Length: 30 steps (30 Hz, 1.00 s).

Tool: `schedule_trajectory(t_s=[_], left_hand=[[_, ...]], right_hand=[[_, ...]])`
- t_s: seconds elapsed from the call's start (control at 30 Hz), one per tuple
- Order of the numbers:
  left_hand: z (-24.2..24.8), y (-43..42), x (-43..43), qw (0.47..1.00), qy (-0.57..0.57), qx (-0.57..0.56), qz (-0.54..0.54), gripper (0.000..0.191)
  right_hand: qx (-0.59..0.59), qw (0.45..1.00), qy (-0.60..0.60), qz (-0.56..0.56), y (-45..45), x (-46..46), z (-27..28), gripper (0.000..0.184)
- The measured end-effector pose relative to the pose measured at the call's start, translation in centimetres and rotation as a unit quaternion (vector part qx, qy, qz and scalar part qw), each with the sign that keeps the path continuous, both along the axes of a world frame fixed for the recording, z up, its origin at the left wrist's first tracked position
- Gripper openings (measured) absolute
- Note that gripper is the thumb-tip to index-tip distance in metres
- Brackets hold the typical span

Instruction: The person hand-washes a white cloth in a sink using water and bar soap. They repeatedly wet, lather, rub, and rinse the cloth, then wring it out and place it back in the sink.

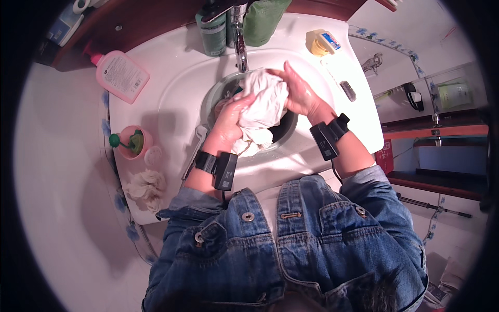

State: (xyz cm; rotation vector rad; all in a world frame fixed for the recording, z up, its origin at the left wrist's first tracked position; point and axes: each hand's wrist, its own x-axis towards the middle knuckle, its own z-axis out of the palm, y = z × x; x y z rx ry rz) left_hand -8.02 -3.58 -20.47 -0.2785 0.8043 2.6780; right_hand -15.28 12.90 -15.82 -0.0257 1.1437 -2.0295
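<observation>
A wet white cloth (pixel 263 97) is bunched up over a grey-green basin (pixel 206 102) in the white sink (pixel 181 84). My left hand (pixel 230 121) grips the cloth's near left side, thumb lying across it. On the far right side, my right hand (pixel 302 91) has its fingers on the cloth's edge, partly hidden behind the folds, with its thumb pointing up. Part of the cloth hangs below my left hand over the basin's near rim. Darker fabric shows inside the basin, mostly covered. The chrome faucet (pixel 241 50) comes down just beyond the cloth.
Left on the counter are a pink pump bottle (pixel 122 76), a pink cup (pixel 134 142) and a crumpled cloth (pixel 146 189). Behind stand a green pump bottle (pixel 212 33) and a green pouch (pixel 265 21). A yellow-white container (pixel 326 42) and a brush (pixel 347 91) lie right.
</observation>
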Motion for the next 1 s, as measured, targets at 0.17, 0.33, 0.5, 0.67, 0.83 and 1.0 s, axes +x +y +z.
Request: schedule_trajectory(t_s=[0.17, 0.33, 0.5, 0.67, 0.83, 1.0], left_hand=[[0.1, -1.1, -0.2, 0.996, 0.017, 0.017, 0.089, 0.032], [1.1, -2.8, 0.1, 0.958, 0.021, -0.159, 0.236, 0.034], [1.1, -3.3, 0.0, 0.948, 0.100, -0.267, 0.143, 0.044], [1.2, -3.9, 0.3, 0.693, 0.156, -0.701, -0.057, 0.056], [1.1, -3.2, -0.1, 0.959, 0.050, -0.271, 0.066, 0.049], [-1.5, -0.8, -0.6, 0.990, -0.059, -0.019, 0.126, 0.031]], right_hand=[[0.045, 0.996, 0.051, 0.050, 1.7, 2.1, -1.6, 0.047], [0.075, 0.980, 0.183, -0.023, 4.4, 0.8, -0.7, 0.050], [0.384, 0.706, 0.572, 0.163, 5.0, 0.1, 1.9, 0.058], [0.465, 0.647, 0.598, 0.090, 6.2, -1.5, 1.2, 0.026], [0.149, 0.958, 0.221, -0.107, 4.3, -2.5, -1.2, 0.029], [0.340, 0.806, 0.455, -0.169, -5.2, 4.3, -2.5, 0.032]])
